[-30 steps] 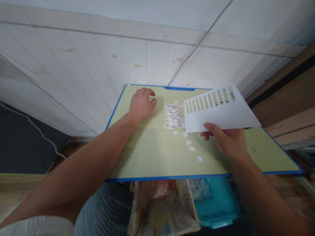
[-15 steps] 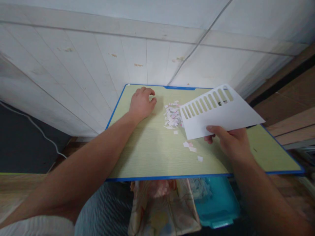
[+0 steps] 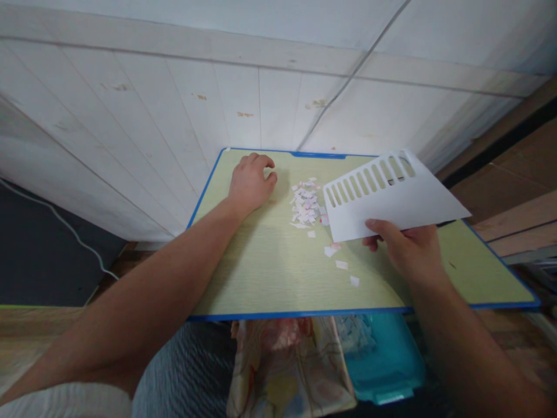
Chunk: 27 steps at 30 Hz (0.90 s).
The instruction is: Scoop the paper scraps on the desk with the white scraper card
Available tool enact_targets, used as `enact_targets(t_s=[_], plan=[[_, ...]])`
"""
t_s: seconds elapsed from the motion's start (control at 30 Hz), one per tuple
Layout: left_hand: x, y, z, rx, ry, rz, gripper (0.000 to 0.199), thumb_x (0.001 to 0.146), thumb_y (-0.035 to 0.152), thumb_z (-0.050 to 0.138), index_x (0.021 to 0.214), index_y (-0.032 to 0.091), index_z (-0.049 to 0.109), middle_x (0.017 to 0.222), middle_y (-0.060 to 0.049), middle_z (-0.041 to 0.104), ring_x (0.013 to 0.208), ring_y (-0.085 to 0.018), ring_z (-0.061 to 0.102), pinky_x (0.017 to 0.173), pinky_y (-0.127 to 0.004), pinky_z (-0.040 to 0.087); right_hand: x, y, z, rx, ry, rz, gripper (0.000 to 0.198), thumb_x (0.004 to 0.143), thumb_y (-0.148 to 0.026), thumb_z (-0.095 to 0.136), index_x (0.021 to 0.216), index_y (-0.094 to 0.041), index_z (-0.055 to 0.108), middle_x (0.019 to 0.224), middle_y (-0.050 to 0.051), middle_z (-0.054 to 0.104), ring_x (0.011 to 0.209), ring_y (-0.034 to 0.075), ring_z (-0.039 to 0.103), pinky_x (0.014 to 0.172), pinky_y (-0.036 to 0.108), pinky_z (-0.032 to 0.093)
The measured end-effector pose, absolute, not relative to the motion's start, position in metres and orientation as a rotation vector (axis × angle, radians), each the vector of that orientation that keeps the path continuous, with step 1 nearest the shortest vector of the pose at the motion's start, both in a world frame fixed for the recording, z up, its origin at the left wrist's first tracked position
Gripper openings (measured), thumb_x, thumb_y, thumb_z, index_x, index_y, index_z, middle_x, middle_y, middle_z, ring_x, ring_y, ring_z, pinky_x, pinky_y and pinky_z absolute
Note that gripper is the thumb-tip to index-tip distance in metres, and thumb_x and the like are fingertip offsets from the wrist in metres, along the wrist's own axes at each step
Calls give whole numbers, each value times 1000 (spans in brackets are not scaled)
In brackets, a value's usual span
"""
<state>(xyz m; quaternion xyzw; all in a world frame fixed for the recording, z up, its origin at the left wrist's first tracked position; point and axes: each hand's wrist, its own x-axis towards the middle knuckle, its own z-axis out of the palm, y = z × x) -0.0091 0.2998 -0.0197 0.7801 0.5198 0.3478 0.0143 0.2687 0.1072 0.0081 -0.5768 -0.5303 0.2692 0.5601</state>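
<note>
My right hand grips a white slotted sheet along its lower edge, thumb on top. The sheet is tilted above the table, with a row of rounded slots near its far edge. Beside the sheet's left corner lies a pile of small torn paper scraps, white with some pink. Several loose scraps trail from the pile toward the near edge. To the left of the pile, my left hand rests on the tabletop, fingers curved and thumb apart, holding nothing.
The pale yellow-green table has a blue rim and stands against a white panelled wall. A grey cable runs down the wall. Below the near edge are a patterned fabric-like container and a teal plastic bin with shredded paper.
The slotted sheet has shifted slightly to the right and tipped a little in my right hand, baring more of the nearby scraps. My left hand stays in place.
</note>
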Motion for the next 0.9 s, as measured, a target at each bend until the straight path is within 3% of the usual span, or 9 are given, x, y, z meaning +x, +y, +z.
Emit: enact_targets(t_s=[0.53, 0.7, 0.9], plan=[[-9, 298, -18, 2421, 1609, 1079, 21, 98, 25, 62, 115, 24, 75, 127, -14, 76, 127, -37, 64, 118, -57, 50, 274, 112, -2, -1417, -1209, 575, 23, 87, -29, 83, 67, -24, 72, 61, 2, 74, 48, 19, 64, 47, 32, 53], [-9, 299, -19, 2425, 1615, 1091, 21, 98, 25, 63, 115, 24, 75, 127, -14, 76, 127, -37, 65, 117, -57, 51, 272, 113, -5, -1371, -1203, 553, 18, 89, -34, 84, 77, -23, 76, 68, 3, 79, 49, 18, 66, 49, 32, 55], [-9, 298, -19, 2431, 1623, 1093, 20, 98, 24, 63, 115, 25, 75, 126, -13, 76, 127, -37, 65, 117, -57, 51, 272, 113, -3, -1415, -1236, 533, 25, 89, -36, 84, 70, -24, 74, 64, 3, 76, 49, 19, 65, 50, 33, 56]])
